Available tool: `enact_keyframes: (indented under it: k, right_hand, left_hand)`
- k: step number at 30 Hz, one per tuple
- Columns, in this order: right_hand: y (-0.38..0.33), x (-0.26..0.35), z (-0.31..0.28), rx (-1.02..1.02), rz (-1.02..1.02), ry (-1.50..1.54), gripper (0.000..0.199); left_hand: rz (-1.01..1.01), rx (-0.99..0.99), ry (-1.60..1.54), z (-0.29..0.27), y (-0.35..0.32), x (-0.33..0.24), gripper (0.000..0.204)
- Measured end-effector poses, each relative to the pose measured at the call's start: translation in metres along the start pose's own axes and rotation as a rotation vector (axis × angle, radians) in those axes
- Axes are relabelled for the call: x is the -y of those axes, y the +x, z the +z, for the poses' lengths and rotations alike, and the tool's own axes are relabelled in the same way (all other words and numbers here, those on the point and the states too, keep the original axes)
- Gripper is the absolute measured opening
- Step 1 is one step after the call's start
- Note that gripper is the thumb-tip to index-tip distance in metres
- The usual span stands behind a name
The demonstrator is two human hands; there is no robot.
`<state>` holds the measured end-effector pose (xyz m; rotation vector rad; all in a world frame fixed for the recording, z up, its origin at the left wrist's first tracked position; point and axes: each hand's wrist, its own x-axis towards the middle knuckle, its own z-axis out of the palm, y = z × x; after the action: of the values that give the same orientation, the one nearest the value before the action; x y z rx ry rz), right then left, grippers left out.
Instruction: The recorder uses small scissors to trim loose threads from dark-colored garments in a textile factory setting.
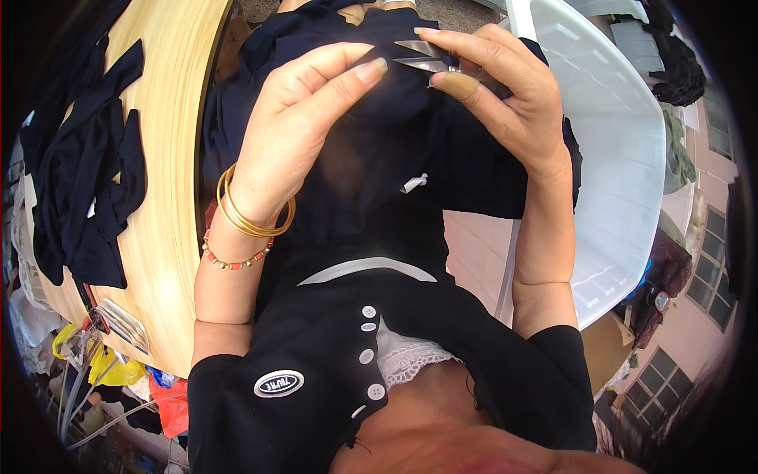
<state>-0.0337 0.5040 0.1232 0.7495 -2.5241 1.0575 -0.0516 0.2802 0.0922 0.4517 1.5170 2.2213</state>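
In my right hand [517,95] is a small pair of thread snips [420,64], held between the thumb and fingers. Their two pointed blades are spread apart and aim left. The right thumb has a tan wrapping round it. My left hand [304,99] is pinched just left of the blade tips, thumb and forefinger close together; what lies between them is too small to make out. Dark navy cloth [355,182] spreads over my lap beneath both hands. A small white scrap [414,183] rests on this cloth.
On my left stands a pale wood-grain table [170,103] with more dark cloth pieces [87,189] on it. A large white plastic tub [608,158] is close by on my right. Yellow and red plastic bags [170,403] lie at the lower left.
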Motion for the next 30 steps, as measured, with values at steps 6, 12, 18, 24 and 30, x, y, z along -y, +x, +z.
enact_keyframes:
  k: [6, 12, 18, 24, 30]
  right_hand:
    - [-0.002, -0.004, 0.0, 0.032, -0.009, -0.014, 0.035]
    - [-0.002, -0.008, 0.0, 0.038, -0.064, -0.032, 0.034]
    - [0.0, -0.001, 0.003, 0.052, 0.017, 0.046, 0.028]
    - [-0.008, -0.012, 0.018, 0.154, 0.492, 0.543, 0.022]
    - [0.013, -0.009, 0.022, -0.223, -0.145, 0.616, 0.017]
  left_hand:
    - [-0.016, -0.023, -0.005, 0.001, -0.002, 0.001, 0.024]
    - [-0.013, -0.017, -0.006, 0.001, -0.001, 0.003, 0.024]
    - [-0.017, -0.04, 0.016, 0.006, -0.001, 0.008, 0.022]
    - [0.241, -0.154, 0.33, 0.016, 0.001, 0.023, 0.019]
    - [0.279, -0.218, 0.722, 0.017, -0.007, 0.035, 0.021]
